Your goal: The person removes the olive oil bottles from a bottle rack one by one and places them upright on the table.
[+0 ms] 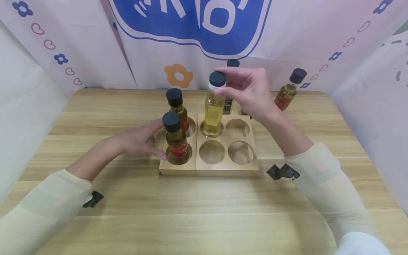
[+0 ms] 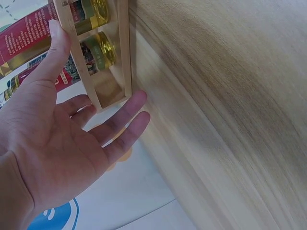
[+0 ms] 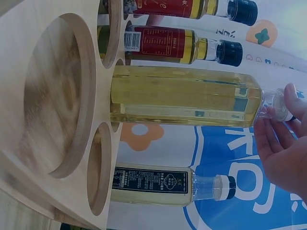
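My right hand (image 1: 253,92) pinches a clear bottle of pale yellow oil (image 1: 213,117) by its neck, just under the dark cap. It stands upright, its base at the back middle hole of a wooden rack (image 1: 227,173); how deep it sits I cannot tell. Two red-labelled oil bottles occupy the left column: one in the front hole (image 1: 177,145), one in the back hole (image 1: 184,112). Beside that column is my left hand (image 1: 138,140), its fingers spread and holding nothing. In the left wrist view its thumb lies close to the rack's edge (image 2: 67,33); contact is unclear.
Behind the rack stands a black-labelled bottle (image 3: 153,184), partly hidden by my right hand in the head view. Another red-labelled bottle (image 1: 285,97) is at the back right. A printed sheet (image 1: 143,63) hangs along the table's back edge.
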Demonstrator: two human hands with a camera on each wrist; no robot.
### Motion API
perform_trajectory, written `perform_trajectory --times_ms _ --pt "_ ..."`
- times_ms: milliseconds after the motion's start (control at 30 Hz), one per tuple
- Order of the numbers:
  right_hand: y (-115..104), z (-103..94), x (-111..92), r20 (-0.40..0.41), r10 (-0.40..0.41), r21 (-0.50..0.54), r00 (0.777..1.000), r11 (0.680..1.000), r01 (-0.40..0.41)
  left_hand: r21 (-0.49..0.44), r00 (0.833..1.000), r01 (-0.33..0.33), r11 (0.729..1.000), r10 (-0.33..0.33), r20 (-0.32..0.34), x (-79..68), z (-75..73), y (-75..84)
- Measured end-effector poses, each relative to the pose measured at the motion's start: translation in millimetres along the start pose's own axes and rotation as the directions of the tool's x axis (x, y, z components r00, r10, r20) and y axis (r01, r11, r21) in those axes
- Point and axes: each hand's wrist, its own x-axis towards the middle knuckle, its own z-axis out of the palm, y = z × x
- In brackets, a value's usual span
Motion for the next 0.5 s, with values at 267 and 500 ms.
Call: perform_trajectory --times_ms 267,500 --pt "1.3 0.0 0.3 -0.014 -0.010 0.006 1.000 1.000 0.010 -0.006 1.000 0.006 1.000 -0.006 0.000 0.6 -0.4 1.6" --pt "0.5 1.8 2.5 -0.022 -0.038 -0.003 0.999 0.999 0.038 -0.009 1.000 0.026 1.000 -0.026 0.007 -0.5 -1.1 1.7"
